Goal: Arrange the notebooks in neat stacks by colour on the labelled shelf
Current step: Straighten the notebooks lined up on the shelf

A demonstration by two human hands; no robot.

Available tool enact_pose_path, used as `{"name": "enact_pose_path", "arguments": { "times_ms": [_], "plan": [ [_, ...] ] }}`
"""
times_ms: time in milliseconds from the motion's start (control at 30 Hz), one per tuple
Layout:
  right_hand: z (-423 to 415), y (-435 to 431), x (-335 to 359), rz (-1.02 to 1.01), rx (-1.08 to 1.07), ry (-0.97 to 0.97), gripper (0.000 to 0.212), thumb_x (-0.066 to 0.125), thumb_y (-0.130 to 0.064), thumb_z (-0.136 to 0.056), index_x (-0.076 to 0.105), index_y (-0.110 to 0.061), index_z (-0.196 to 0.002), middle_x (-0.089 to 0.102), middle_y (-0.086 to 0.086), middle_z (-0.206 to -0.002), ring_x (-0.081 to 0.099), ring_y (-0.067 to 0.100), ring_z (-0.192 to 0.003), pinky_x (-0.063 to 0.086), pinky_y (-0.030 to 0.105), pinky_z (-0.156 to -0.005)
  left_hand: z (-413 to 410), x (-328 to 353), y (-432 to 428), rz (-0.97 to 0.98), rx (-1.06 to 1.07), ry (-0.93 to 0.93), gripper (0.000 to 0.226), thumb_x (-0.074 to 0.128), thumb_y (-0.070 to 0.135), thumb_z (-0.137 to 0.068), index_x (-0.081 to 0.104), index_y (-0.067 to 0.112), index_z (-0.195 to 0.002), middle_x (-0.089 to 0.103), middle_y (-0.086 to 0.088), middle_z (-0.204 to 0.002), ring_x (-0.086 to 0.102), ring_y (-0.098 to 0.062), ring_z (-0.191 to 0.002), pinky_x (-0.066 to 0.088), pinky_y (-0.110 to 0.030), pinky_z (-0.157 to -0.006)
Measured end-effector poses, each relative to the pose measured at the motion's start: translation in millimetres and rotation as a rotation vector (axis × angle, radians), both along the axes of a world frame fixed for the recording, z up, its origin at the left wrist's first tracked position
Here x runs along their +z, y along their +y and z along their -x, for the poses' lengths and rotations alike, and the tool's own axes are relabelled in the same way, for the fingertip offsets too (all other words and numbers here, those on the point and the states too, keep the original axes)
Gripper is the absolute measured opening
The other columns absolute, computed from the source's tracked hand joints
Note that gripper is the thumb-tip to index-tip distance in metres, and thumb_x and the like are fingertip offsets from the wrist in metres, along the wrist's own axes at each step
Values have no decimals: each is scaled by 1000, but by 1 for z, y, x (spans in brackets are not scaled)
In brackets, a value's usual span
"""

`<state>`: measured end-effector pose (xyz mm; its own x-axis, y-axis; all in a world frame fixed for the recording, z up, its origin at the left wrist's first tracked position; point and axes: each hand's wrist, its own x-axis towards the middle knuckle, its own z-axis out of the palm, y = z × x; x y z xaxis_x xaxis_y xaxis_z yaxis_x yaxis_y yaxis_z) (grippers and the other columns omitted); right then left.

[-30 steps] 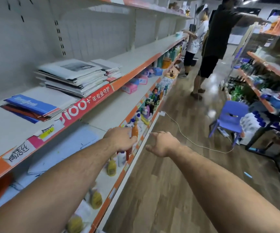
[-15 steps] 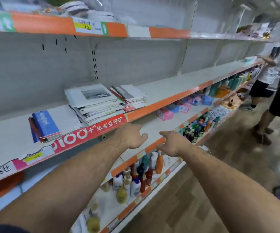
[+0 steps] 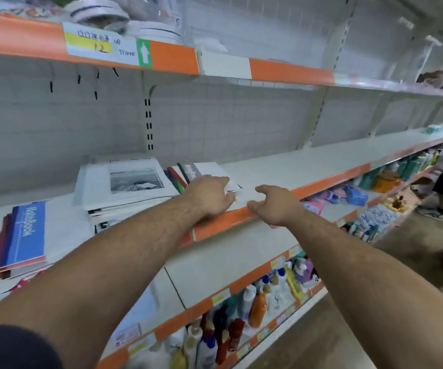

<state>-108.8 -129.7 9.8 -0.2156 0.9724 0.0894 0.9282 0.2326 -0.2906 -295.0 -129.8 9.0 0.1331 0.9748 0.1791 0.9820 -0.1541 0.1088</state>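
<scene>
Two hands in: L hand over mixed pile, grip unclear; R hand spread, empty. Pickup stage; next needs firm pinch.

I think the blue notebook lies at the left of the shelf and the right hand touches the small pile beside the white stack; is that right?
Not quite: the head view shows the left hand touching the small pile beside the white stack, while the right hand holds nothing. The blue notebook does lie at the left of the shelf.
</scene>
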Motion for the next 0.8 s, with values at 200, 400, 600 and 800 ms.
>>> {"name": "enact_pose_path", "arguments": {
  "times_ms": [200,400,600,800],
  "plan": [
    [18,75,-7,28,90,78,60,56,-47,-95,48,-15,-145,49,4,-149,45,22,-136,35,30,-109,13,-3,42,38,137,-1,62,38,49,-100,33,20,-155,42,-7,-155,39,-27,-141,37,-34,-112],
    [34,140,-12,54,196,133,55,52,-52,-95,60,-8,-127,61,8,-132,56,27,-121,45,33,-96,15,-11,68,69,346,-76,62,39,49,-98,37,18,-151,51,-9,-147,49,-28,-131,45,-38,-105],
    [46,179,-19,236,288,227,50,62,-62,-85,55,-13,-76,63,3,-80,63,25,-80,45,29,-62,5,-12,67,78,595,-135,50,44,48,-98,50,8,-126,61,-13,-117,56,-28,-103,42,-32,-78],
    [51,197,-21,346,279,410,27,76,-28,-81,57,-11,-75,64,4,-76,65,24,-72,57,34,-67,-8,-13,63,101,669,-115,40,37,47,-101,59,15,-107,63,-9,-111,56,-22,-93,43,-32,-75]
  ]
}}
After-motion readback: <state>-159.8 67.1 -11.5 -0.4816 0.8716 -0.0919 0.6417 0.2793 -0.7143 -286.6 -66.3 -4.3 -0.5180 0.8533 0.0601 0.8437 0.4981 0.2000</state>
